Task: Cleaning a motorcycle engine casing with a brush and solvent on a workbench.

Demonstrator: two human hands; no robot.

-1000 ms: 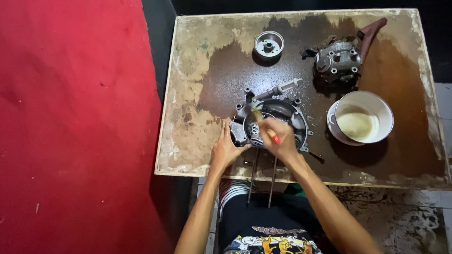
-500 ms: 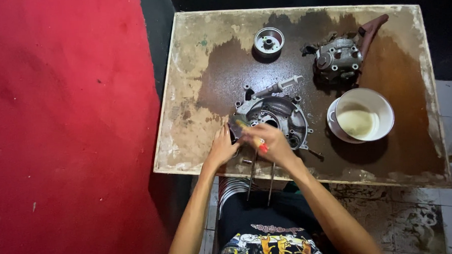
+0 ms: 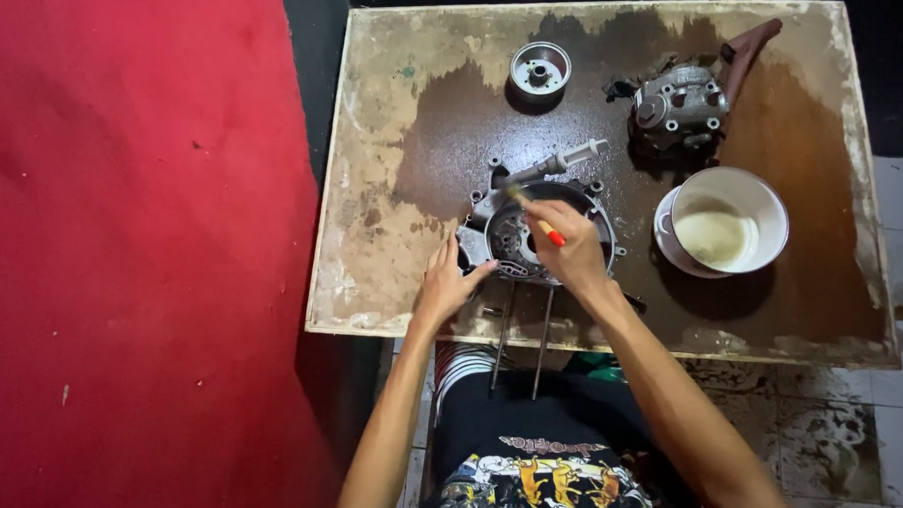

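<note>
No package, label or sign shows on the desk [image 3: 369, 187]. At frame centre lies a round metal engine cover [image 3: 531, 231]; the left hand [image 3: 443, 284] rests open against its left edge, while the right hand [image 3: 571, 245] grips a small brush [image 3: 535, 216] over it. A white bowl [image 3: 730, 219] sits right; an engine part [image 3: 681, 101] and a small drum [image 3: 540, 69] lie above.
</note>
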